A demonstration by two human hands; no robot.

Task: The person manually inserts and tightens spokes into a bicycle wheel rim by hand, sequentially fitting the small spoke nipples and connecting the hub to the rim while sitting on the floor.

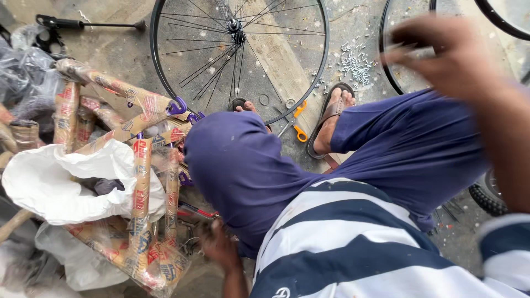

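spoked wheel: flat on the concrete floor, black rim
orange-handled scissors: beside the wheel's rim, near a sandalled foot
small metal nipples: scattered heap between two wheels
seat post: black, top left
white plastic bag: crumpled, left

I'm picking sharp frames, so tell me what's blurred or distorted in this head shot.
Head view: the right hand is smeared by motion blur; the left hand sits in shade, slightly soft; the wheel and scissors are sharp; soft daylight, wide-angle bending at the edges.

L hand by wrapped frame
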